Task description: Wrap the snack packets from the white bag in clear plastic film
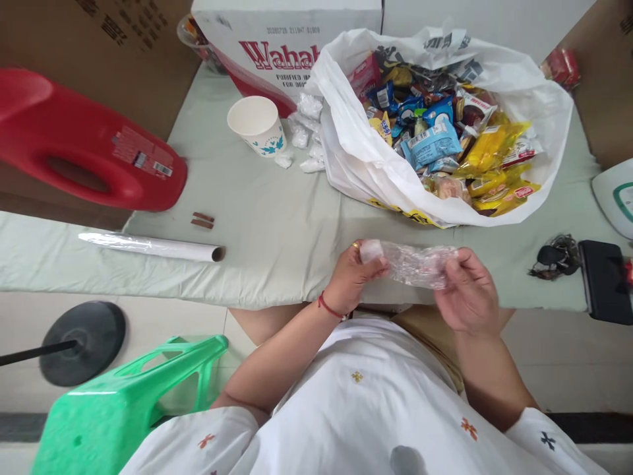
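Note:
A crinkled clear plastic wrapper [415,265] is stretched between my two hands over the table's front edge. My left hand [353,274] pinches its left end, where a whiter patch shows, and a red string circles that wrist. The right end is gripped between the thumb and fingers of my right hand [467,287]. Beyond the wrapper stands a white plastic bag [356,158], open and full of small packaged snacks [432,142]. Small bundles of clear plastic [309,128] lie between the bag and a paper cup [254,125].
On the left are a red jug [93,145], a white roll [153,247] and two brown strips [202,220]. A Wahaha box [277,33] stands behind. At right lie a black phone [604,277] and a dark tangled item [556,257]. A green stool [123,389] is below left.

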Available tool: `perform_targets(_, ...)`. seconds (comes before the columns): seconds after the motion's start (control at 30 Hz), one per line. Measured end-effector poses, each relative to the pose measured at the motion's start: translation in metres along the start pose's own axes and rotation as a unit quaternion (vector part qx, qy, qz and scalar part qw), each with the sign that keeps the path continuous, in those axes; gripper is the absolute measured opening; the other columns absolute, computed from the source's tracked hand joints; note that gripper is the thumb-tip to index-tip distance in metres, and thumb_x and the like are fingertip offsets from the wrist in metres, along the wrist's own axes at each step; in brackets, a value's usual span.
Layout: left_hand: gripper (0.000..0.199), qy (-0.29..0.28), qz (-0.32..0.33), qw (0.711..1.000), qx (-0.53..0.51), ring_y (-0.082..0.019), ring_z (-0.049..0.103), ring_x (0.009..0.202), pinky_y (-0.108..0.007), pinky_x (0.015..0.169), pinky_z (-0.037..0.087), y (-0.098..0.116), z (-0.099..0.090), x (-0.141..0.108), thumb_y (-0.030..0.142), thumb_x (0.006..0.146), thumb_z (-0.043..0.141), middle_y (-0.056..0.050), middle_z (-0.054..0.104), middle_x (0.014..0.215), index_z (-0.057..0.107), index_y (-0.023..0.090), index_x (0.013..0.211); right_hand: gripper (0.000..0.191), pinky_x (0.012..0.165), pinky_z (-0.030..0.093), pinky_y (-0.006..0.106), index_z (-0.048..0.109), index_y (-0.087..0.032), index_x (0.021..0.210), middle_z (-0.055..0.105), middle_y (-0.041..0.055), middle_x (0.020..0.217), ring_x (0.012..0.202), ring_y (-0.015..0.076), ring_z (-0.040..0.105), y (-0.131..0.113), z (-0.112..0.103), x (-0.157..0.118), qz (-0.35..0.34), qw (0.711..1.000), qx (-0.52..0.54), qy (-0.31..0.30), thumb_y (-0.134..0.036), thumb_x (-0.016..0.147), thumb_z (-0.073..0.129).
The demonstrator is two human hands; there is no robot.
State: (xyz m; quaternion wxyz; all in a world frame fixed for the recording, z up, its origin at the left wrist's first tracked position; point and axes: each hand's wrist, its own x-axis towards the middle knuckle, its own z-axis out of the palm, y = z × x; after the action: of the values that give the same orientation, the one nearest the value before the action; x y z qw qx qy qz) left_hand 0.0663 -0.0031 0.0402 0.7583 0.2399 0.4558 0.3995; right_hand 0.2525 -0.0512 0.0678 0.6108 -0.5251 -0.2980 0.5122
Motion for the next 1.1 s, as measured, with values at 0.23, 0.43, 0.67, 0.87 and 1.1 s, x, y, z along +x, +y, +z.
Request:
perform_targets(0.23, 0.052, -0.052, -0.062, 0.994, -0.078, -0.005, 0.054, 0.058, -0.016, 0.05, 0.041, -0.001, -0.014, -0.003, 0.037, 0.059, 0.099, 0.006, 0.06, 0.073, 0.059, 0.019, 0.089, 0.028, 0.073, 0.054, 0.027, 0.07, -0.025, 0.085, 0.065, -0.0031, 0.083, 0.077, 0.0129, 0.062, 0.004, -0.045, 0.015, 0.009, 0.99, 0.094, 0.103, -0.033, 0.072, 0.094)
perform_targets(0.43, 0.057, -0.056, -0.1, 0.992, -0.059, -0.003, 0.044, 0.051, -0.017, 0.038, 0.016, 0.004, 0.002, -0.01, 0.066, 0.072, 0.085, 0.0, 0.068, 0.096, 0.061, 0.023, 0.101, 0.021, 0.065, 0.052, 0.027, 0.07, -0.027, 0.083, 0.064, -0.0018, 0.077, 0.07, 0.0133, 0.058, 0.002, -0.031, -0.005, -0.007, 0.998, 0.054, 0.041, -0.039, 0.081, 0.088)
perform_targets(0.67, 0.069, 0.009, -0.035, 0.997, 0.069, -0.011, 0.059, 0.065, -0.02, 0.045, 0.037, -0.003, 0.014, -0.001, 0.039, 0.059, 0.1, -0.002, 0.068, 0.093, 0.062, 0.02, 0.113, 0.021, 0.058, 0.053, 0.029, 0.072, -0.027, 0.082, 0.07, 0.0024, 0.083, 0.065, 0.0139, 0.06, -0.022, -0.013, -0.024, -0.035, 0.995, 0.032, -0.084, -0.043, 0.084, 0.086)
perform_targets(0.87, 0.034, 0.007, -0.055, 0.995, -0.081, -0.008, 0.058, 0.059, -0.018, 0.05, 0.036, 0.001, -0.005, 0.006, 0.029, 0.069, 0.087, 0.0, 0.068, 0.074, 0.058, 0.018, 0.082, 0.026, 0.074, 0.062, 0.026, 0.076, -0.025, 0.086, 0.073, -0.001, 0.083, 0.078, 0.0139, 0.07, -0.03, -0.049, -0.011, -0.068, 0.99, 0.095, 0.08, -0.032, 0.07, 0.096)
perform_targets(1.1, 0.025, 0.0, -0.082, 0.971, -0.225, -0.013, 0.061, 0.063, -0.024, 0.052, 0.045, 0.007, -0.001, -0.003, 0.042, 0.088, 0.071, 0.0, 0.066, 0.075, 0.062, 0.019, 0.082, 0.029, 0.069, 0.061, 0.024, 0.071, -0.017, 0.08, 0.07, -0.0034, 0.077, 0.073, 0.0111, 0.067, -0.004, -0.058, 0.003, 0.068, 0.976, 0.124, 0.163, -0.025, 0.065, 0.096)
